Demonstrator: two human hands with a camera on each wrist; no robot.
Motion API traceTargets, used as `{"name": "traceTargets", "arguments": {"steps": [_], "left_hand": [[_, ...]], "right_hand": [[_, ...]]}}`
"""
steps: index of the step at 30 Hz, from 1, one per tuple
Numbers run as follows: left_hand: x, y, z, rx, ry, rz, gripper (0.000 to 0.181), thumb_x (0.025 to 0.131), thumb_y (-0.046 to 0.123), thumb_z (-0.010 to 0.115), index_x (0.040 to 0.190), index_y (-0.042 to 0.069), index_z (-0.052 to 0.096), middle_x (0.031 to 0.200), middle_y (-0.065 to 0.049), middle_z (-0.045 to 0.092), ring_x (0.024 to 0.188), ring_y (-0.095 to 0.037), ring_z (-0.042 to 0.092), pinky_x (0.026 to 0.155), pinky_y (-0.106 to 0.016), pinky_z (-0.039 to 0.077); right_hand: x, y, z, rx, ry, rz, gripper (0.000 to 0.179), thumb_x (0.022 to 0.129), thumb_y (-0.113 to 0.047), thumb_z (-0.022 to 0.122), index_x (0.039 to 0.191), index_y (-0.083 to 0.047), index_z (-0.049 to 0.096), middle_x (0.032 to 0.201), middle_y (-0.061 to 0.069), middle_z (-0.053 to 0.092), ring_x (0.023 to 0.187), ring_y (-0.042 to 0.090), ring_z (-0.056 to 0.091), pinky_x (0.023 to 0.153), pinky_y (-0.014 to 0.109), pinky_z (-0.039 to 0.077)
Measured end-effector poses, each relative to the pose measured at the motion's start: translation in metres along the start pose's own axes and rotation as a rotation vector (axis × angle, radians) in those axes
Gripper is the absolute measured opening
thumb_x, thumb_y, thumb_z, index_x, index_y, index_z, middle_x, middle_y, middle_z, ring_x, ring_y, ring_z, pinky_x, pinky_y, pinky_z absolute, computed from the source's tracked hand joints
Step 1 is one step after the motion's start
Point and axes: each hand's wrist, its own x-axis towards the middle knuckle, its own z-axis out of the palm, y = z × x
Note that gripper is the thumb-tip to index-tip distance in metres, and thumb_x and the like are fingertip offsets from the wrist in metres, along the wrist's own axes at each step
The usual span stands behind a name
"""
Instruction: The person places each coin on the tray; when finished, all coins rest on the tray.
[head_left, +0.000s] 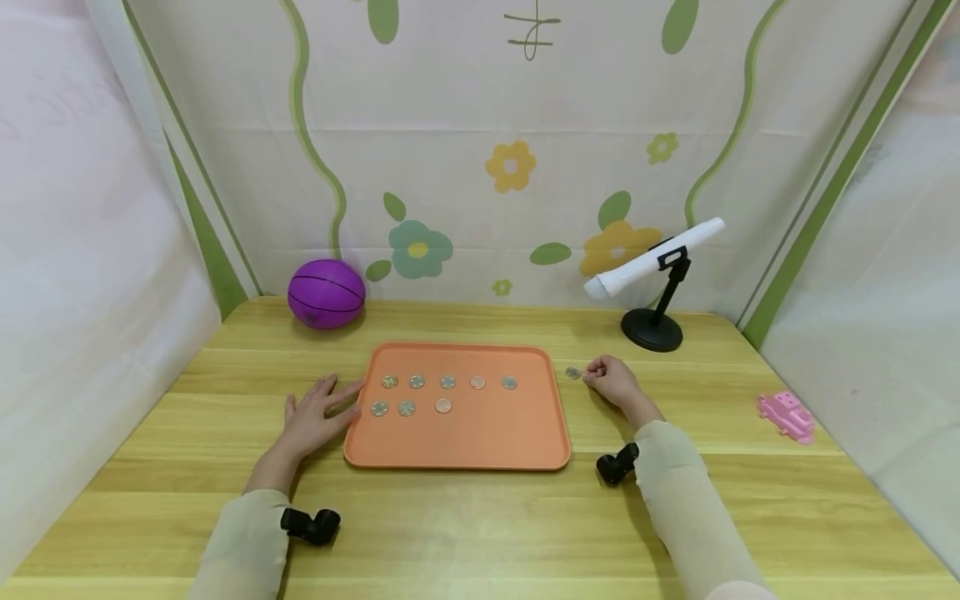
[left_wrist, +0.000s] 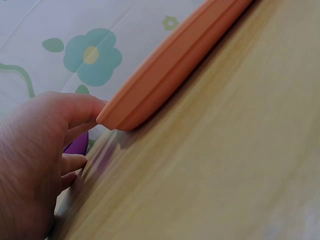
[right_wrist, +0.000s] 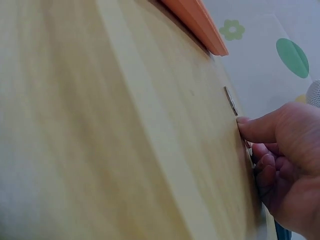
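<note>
An orange tray (head_left: pixel 495 437) lies on the table with several coins on it in two rows, mostly silver, some copper-coloured. My left hand (head_left: pixel 313 421) rests at the tray's left edge, fingers spread and fairly straight; in the left wrist view a fingertip touches the tray's rim (left_wrist: pixel 160 75). Just beyond the tray's right side, a silver coin (head_left: pixel 573 372) lies flat on the wood. Beside that coin, my right hand (head_left: pixel 613 382) is low on the table, thumb and curled fingers pinching a copper-coloured coin (right_wrist: pixel 248 144), mostly hidden by the fingers.
At the back left sits a purple ball (head_left: pixel 326 293). A white microphone (head_left: pixel 652 260) is held in a black stand (head_left: pixel 652 330) at the back right. A pink toy car (head_left: pixel 787 416) lies near the right edge. Patterned fabric walls (head_left: pixel 450 167) enclose the table.
</note>
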Motion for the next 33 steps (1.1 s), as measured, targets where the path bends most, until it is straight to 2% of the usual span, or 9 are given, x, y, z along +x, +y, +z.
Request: {"name": "traceTargets", "arguments": {"steps": [4, 8, 13, 17, 21, 25, 29, 33], "left_hand": [[0.0, 0.0, 0.0, -0.003, -0.003, -0.001, 0.05, 0.084, 0.039, 0.051, 0.128, 0.015, 0.045, 0.136, -0.026, 0.019, 0.124, -0.041, 0.009, 0.088, -0.062, -0.009], [0.001, 0.001, -0.001, -0.004, 0.001, 0.001, 0.05, 0.084, 0.039, 0.051, 0.128, 0.016, 0.045, 0.136, -0.026, 0.019, 0.124, -0.041, 0.009, 0.088, -0.062, -0.009], [0.002, 0.0, -0.001, -0.002, 0.003, 0.001, 0.049, 0.084, 0.039, 0.051, 0.128, 0.016, 0.045, 0.136, -0.026, 0.019, 0.124, -0.042, 0.009, 0.088, -0.062, -0.009], [0.001, -0.001, 0.0, 0.001, 0.004, 0.004, 0.049, 0.084, 0.039, 0.051, 0.128, 0.016, 0.045, 0.136, -0.026, 0.019, 0.124, -0.042, 0.01, 0.088, -0.062, -0.008], [0.001, -0.001, 0.0, 0.004, 0.004, 0.005, 0.05, 0.084, 0.039, 0.051, 0.128, 0.015, 0.045, 0.136, -0.026, 0.02, 0.124, -0.042, 0.01, 0.088, -0.063, -0.008], [0.0, -0.001, 0.0, 0.002, 0.004, 0.005, 0.05, 0.084, 0.039, 0.051, 0.128, 0.014, 0.045, 0.135, -0.026, 0.02, 0.123, -0.042, 0.01, 0.088, -0.062, -0.008], [0.0, 0.0, 0.0, 0.001, 0.004, 0.006, 0.05, 0.084, 0.038, 0.051, 0.127, 0.014, 0.046, 0.135, -0.026, 0.02, 0.123, -0.042, 0.01, 0.088, -0.063, -0.008], [0.0, 0.001, 0.0, -0.001, 0.003, 0.004, 0.05, 0.084, 0.038, 0.051, 0.127, 0.014, 0.046, 0.135, -0.026, 0.02, 0.123, -0.042, 0.01, 0.088, -0.063, -0.008]], "right_hand": [[-0.001, -0.001, 0.0, -0.017, 0.014, -0.002, 0.019, 0.083, -0.014, 0.057, 0.091, 0.003, 0.052, 0.079, 0.011, 0.048, 0.072, 0.025, 0.044, 0.066, 0.035, 0.036], [-0.001, 0.001, 0.0, -0.002, 0.048, -0.038, 0.019, 0.081, -0.012, 0.059, 0.092, 0.002, 0.053, 0.085, 0.013, 0.049, 0.077, 0.026, 0.045, 0.069, 0.037, 0.037], [0.001, 0.009, 0.002, 0.063, 0.093, -0.117, 0.016, 0.077, -0.005, 0.062, 0.087, 0.002, 0.052, 0.072, 0.008, 0.047, 0.066, 0.021, 0.042, 0.062, 0.032, 0.035], [0.0, 0.013, 0.003, 0.12, 0.102, -0.128, 0.016, 0.078, -0.006, 0.062, 0.087, 0.001, 0.052, 0.066, 0.006, 0.047, 0.062, 0.018, 0.042, 0.061, 0.03, 0.036], [-0.003, 0.013, 0.004, 0.223, 0.082, -0.077, 0.02, 0.081, -0.008, 0.06, 0.095, 0.004, 0.053, 0.069, 0.006, 0.049, 0.062, 0.016, 0.044, 0.06, 0.027, 0.039], [-0.007, 0.006, 0.003, 0.38, 0.028, -0.021, 0.03, 0.082, -0.009, 0.059, 0.108, 0.005, 0.052, 0.07, 0.006, 0.048, 0.057, 0.013, 0.044, 0.052, 0.023, 0.041], [-0.012, -0.011, 0.003, 0.457, -0.027, -0.006, 0.039, 0.082, -0.013, 0.059, 0.116, 0.004, 0.05, 0.077, 0.006, 0.053, 0.061, 0.015, 0.048, 0.052, 0.025, 0.042], [-0.017, -0.036, 0.007, 0.483, -0.078, -0.026, 0.042, 0.083, -0.016, 0.059, 0.118, 0.005, 0.049, 0.078, 0.011, 0.055, 0.054, 0.014, 0.042, 0.051, 0.03, 0.037]]}}
